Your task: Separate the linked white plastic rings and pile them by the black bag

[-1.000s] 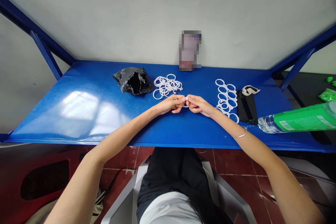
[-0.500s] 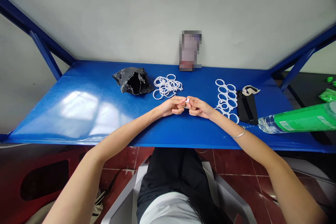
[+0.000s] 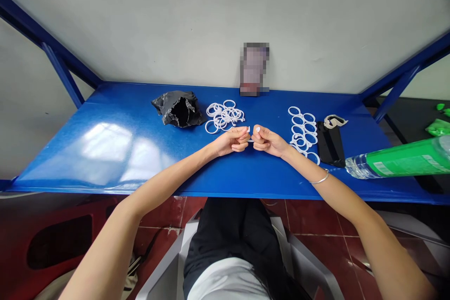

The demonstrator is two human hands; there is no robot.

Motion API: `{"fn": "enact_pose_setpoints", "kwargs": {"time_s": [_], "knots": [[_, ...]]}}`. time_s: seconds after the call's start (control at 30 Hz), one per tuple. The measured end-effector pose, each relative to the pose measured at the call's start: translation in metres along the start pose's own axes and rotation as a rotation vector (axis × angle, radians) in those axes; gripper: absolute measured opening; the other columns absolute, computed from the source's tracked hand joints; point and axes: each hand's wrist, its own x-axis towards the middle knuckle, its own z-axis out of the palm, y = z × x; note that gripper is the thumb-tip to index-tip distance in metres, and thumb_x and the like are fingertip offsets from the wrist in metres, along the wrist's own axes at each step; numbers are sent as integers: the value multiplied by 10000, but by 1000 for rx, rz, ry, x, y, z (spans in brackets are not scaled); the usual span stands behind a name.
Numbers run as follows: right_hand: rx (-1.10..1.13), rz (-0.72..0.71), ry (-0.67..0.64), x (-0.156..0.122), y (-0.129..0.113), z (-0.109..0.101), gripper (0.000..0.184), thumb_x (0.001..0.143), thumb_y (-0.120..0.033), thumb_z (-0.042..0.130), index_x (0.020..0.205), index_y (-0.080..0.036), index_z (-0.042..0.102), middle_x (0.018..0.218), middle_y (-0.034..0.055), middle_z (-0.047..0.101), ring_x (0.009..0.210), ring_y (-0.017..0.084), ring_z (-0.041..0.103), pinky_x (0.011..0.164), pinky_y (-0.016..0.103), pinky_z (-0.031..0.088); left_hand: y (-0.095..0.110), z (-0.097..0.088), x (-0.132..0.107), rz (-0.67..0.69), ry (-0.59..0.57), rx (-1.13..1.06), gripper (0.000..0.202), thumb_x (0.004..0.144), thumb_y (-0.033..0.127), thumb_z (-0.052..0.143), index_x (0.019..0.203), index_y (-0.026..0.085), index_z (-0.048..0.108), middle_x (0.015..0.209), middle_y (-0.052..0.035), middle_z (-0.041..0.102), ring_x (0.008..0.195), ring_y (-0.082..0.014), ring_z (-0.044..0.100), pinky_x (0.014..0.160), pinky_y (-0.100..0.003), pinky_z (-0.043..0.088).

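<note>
Between my two hands is a white plastic ring (image 3: 251,140), mostly hidden by the fingers. My left hand (image 3: 233,141) pinches one end of it, and a white tip shows above the fingers. My right hand (image 3: 266,141) is closed on the other end, with a white bit at the thumb. A small gap separates the hands at the top, and part of the ring's band spans it below. Just beyond my left hand lies a tangled pile of white rings (image 3: 221,111). To the right of my right hand, several more rings (image 3: 298,129) lie in two rough columns.
A torn black plastic bag (image 3: 180,108) lies left of the pile on the blue table (image 3: 197,176). A blurred-out upright object (image 3: 253,68) leans on the wall. At the right are a black phone-like slab (image 3: 330,145), a beige strap (image 3: 334,122) and a green-labelled bottle (image 3: 404,159).
My hands have moved slightly apart from touching at the fingertips. The ring's ends now show separately at each hand. The rings on the table have not moved.
</note>
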Motion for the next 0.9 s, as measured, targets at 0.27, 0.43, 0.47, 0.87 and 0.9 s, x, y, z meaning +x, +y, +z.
{"fn": "enact_pose_setpoints", "kwargs": {"time_s": [0.27,0.43,0.47,0.87,0.9], "knots": [[-73,-15,130,0,-3,-4,364,846,-511,650,770,-188,502,518,-113,267,370,11,155,395,183,152,4,-3,0,-18,4,-2,261,845,317,632,718,138,491,585,54,336,413,-29,328,375,-132,252],[-307,-74,308,-1,-8,-9,327,843,-496,635,903,-175,610,666,-34,509,432,36,343,409,201,238,6,-4,0,79,60,144,230,828,335,652,847,119,576,705,14,464,457,-28,390,386,-148,254],[-400,-95,349,-2,-10,-10,323,852,-490,615,938,-179,619,725,-13,555,445,44,385,419,209,272,6,-4,-1,104,76,185,250,832,358,651,862,119,584,738,5,487,460,-25,396,390,-154,259],[-1977,26,1013,-23,-30,-47,440,937,-255,360,1285,-43,525,1306,246,546,1178,382,495,944,517,396,4,-17,-6,493,574,1627,339,980,285,367,1123,169,651,1056,-105,672,828,-163,627,636,-232,451],[-2000,61,1040,-25,-29,-52,452,937,-249,352,1295,-21,508,1310,269,538,1177,391,492,941,530,389,5,-18,-6,462,605,1743,348,977,252,355,1162,181,641,1109,-110,663,853,-170,635,624,-229,446]]}}
